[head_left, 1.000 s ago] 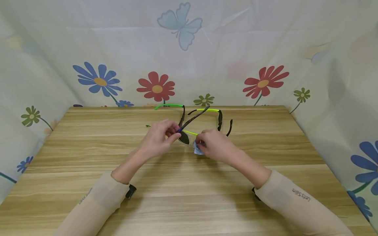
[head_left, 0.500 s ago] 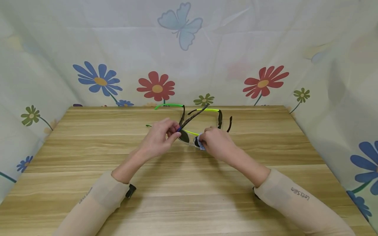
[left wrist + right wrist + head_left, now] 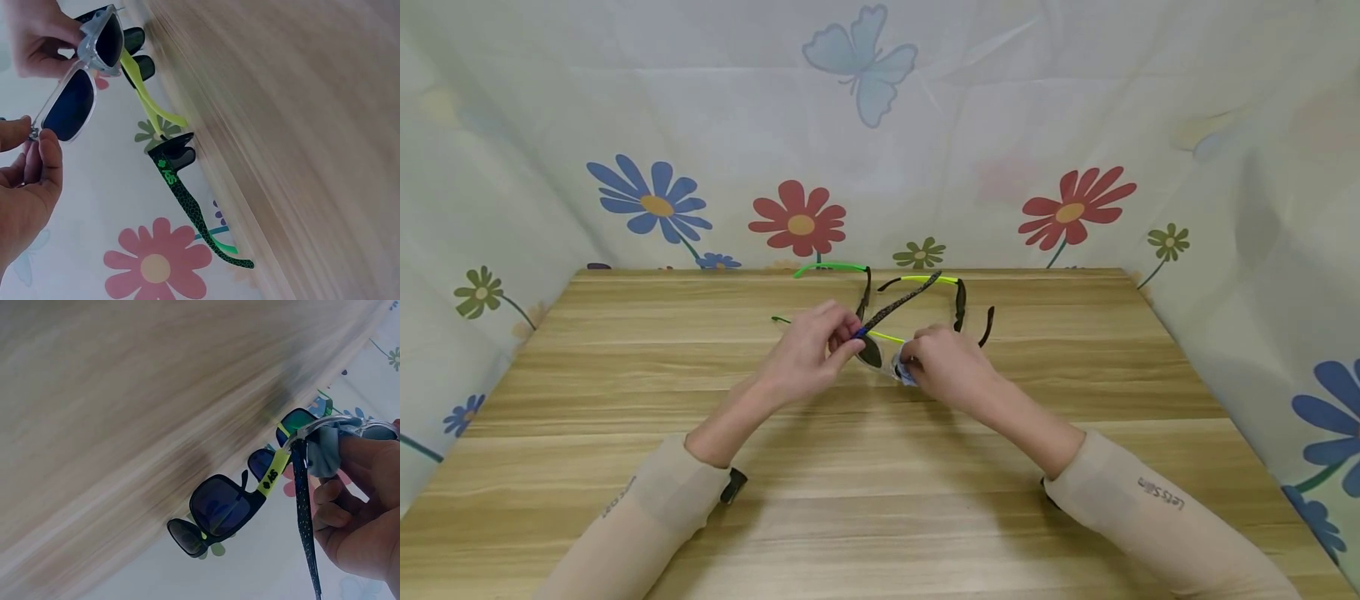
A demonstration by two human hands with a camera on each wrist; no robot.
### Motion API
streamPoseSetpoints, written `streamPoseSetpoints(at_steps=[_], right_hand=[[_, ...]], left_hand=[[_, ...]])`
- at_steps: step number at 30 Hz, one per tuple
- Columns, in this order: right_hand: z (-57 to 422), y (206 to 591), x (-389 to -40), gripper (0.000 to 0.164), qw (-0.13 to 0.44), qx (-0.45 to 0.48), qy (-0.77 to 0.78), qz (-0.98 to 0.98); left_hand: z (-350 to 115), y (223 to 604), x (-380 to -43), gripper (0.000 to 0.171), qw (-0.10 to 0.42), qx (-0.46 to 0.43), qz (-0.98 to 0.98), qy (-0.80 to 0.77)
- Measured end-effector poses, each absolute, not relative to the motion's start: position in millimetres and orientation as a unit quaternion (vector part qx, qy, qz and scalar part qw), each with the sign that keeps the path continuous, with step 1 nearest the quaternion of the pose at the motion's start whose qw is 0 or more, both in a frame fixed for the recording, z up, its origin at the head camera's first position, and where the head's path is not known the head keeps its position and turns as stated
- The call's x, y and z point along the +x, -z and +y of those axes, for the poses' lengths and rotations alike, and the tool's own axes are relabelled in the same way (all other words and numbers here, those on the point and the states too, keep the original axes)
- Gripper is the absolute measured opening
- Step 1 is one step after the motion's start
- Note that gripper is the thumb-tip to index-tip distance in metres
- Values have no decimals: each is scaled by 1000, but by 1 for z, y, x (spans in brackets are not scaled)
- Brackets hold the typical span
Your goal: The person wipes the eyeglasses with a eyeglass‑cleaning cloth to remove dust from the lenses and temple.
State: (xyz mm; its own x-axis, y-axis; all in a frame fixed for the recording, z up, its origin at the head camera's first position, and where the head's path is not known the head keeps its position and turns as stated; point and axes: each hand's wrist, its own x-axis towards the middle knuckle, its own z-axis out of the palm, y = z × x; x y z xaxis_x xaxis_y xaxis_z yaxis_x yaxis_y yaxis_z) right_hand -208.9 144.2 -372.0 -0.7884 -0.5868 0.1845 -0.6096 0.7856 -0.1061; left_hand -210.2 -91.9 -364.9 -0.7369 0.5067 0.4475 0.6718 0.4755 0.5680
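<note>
My left hand (image 3: 805, 350) pinches sunglasses (image 3: 870, 352) at the hinge corner, holding them above the table. They have a clear frame, dark lenses and speckled dark temples; one temple (image 3: 304, 506) hangs down in the right wrist view. With bent fingers my right hand (image 3: 947, 367) holds a pale blue cloth (image 3: 324, 453) folded around the other lens. In the left wrist view the cloth (image 3: 92, 44) lies along the rim and partly covers that lens. The right fingertips are partly hidden behind the cloth.
Behind the hands, black sunglasses with yellow temples (image 3: 961, 304) and another pair with green temples (image 3: 831, 267) stand unfolded on the wooden table (image 3: 850, 517). A flower-printed curtain (image 3: 970, 125) closes off the back and sides.
The right hand with the cloth has shifted slightly up, then slightly down again over the lens. The left hand keeps its pinch; the sunglasses have tilted a little.
</note>
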Motion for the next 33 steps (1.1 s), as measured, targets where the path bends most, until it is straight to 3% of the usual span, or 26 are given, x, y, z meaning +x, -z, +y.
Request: streamPoseSetpoints(at_steps=[5, 13, 23, 33], right_hand=[[144, 373, -209, 2, 88, 322, -104, -937], [145, 373, -210, 3, 97, 333, -87, -934], [146, 378, -211, 17, 135, 347, 16, -928], [144, 381, -210, 19, 127, 374, -54, -917]], left_hand=[[-91, 364, -209, 10, 108, -346, -851, 379], [-90, 363, -210, 9, 109, -339, -855, 379], [-92, 362, -209, 9, 101, -327, -859, 381], [-93, 362, -209, 11, 94, -334, -860, 374]])
